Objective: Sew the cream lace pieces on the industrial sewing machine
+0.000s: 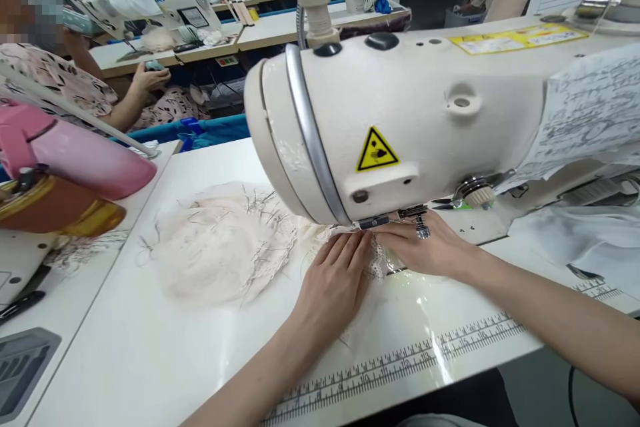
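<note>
Glossy white table [150, 347], busy sewing workshop.

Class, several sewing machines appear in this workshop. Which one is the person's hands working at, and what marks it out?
The large cream sewing machine in the foreground, with the yellow warning triangle. Both the left hand and right hand press lace fabric beneath it.
</note>
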`<state>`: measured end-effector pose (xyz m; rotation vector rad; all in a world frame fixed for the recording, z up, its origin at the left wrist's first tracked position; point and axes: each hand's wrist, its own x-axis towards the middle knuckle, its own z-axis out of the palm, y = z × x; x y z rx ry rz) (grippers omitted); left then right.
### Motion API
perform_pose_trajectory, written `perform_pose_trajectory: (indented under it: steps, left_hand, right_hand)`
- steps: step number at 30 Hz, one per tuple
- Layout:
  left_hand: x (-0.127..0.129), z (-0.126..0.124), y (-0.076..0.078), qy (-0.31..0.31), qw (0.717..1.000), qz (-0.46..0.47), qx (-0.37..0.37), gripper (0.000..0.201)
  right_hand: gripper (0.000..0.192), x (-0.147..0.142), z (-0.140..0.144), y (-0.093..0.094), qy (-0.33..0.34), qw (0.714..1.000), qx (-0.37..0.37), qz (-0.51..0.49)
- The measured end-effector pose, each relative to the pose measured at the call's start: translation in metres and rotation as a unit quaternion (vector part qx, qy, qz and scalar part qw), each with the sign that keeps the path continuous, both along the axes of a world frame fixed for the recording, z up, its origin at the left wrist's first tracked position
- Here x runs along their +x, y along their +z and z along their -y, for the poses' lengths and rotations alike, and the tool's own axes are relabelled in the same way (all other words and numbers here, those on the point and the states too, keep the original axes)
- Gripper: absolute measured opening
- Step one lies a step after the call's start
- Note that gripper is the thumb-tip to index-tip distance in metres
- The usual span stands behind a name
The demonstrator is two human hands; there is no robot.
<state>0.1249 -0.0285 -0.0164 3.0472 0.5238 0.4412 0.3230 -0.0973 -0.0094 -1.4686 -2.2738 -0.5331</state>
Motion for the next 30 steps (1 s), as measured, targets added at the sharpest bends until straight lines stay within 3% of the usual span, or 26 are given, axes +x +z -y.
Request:
perform_pose_trajectory:
  steps: [5, 21, 30]
  left_hand:
    - [0.001, -0.003, -0.001, 0.008, 1.0, -0.002, 0.012, 0.047]
    - [0.006, -0.001, 0.005, 0.01, 0.998, 0.004, 0.059, 0.041]
    - [0.005, -0.002, 0.0, 0.012, 0.997, 0.009, 0.082, 0.04]
  right_hand:
    - [0.031, -0.001, 0.0, 0.003, -0.013, 1.0, -0.016, 0.014]
    - [0.031, 0.001, -0.007, -0.006, 0.022, 0.995, 0.085, -0.035]
    - [0.023, 0.002, -0.009, -0.011, 0.014, 0.996, 0.08, -0.033]
